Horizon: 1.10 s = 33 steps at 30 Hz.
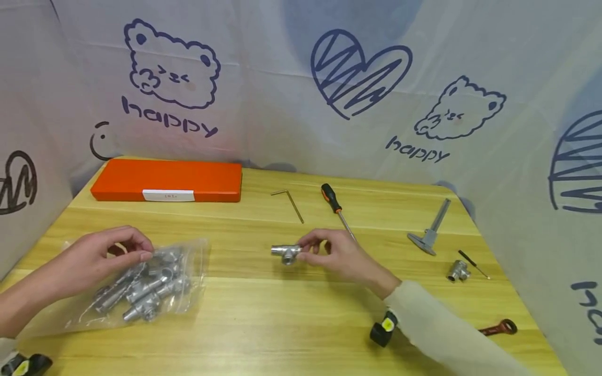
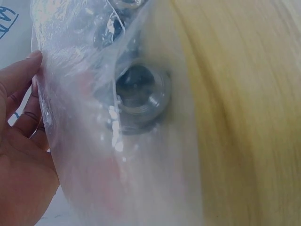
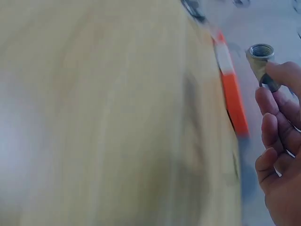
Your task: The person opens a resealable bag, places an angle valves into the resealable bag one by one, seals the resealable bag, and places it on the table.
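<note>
Wrench: we note a red wrench [image 1: 498, 328] nearest us at the table's [image 1: 291, 324] right edge.
Left hand: our left hand [image 1: 96, 256] pinches the top of the bag [image 1: 141, 284], fingers curled on the plastic.
Bag: clear, lying flat on the left, full of metal fittings [image 1: 146, 290]; one threaded opening shows in the left wrist view.
Right hand: our right hand [image 1: 340, 256] grips a tee fitting [image 1: 287, 253] by one end, at table centre.
Right side: elbow fitting [image 1: 458, 270], small screwdriver [image 1: 474, 263], caliper [image 1: 431, 230].
Behind: orange-handled screwdriver [image 1: 336, 206], hex key [image 1: 290, 201].
Far left: orange case [image 1: 169, 180], white label unreadable.
Backdrop: sheet [image 1: 301, 83] with bears, hearts, "happy" printed twice.
</note>
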### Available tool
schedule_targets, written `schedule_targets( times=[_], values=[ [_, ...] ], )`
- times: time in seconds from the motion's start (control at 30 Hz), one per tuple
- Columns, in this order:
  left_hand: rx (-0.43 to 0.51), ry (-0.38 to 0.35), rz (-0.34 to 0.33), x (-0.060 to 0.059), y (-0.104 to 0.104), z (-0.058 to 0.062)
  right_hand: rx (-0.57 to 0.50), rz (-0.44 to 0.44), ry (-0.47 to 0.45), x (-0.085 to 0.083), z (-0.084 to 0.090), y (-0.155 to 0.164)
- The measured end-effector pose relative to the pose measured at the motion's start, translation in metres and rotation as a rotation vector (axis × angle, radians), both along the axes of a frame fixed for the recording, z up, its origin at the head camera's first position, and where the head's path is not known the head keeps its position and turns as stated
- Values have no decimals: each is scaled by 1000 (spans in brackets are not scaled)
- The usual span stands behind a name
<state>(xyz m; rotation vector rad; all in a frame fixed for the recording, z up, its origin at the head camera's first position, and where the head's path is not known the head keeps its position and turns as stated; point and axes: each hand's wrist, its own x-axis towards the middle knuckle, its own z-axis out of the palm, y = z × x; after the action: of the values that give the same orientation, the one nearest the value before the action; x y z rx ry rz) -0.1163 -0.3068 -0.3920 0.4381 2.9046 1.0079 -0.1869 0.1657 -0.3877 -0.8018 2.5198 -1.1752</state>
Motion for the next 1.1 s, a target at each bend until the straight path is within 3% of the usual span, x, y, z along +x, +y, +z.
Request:
schedule_targets(
  times=[0.13,0.27,0.4,0.6,0.7,0.87,1.1],
  values=[
    [-7,-20,11,-1,2,0,-59,82,-84,8,-11,-58],
    [7,8,-4,1,0,0,-117,118,-136,17,-22,-108],
    [26,45,-32,2,-2,-1,-159,98,-153,24,-31,-143],
    [19,68,-25,4,-5,0,-202,2,-128,34,-36,-184],
    [13,62,-16,2,-3,1,-159,-4,-90,39,-32,-199],
    [12,48,-2,0,-3,1,-120,14,-42,41,-20,-188],
    [15,2,-3,-1,-7,-1,-120,23,-20,32,-2,-107]
  ],
)
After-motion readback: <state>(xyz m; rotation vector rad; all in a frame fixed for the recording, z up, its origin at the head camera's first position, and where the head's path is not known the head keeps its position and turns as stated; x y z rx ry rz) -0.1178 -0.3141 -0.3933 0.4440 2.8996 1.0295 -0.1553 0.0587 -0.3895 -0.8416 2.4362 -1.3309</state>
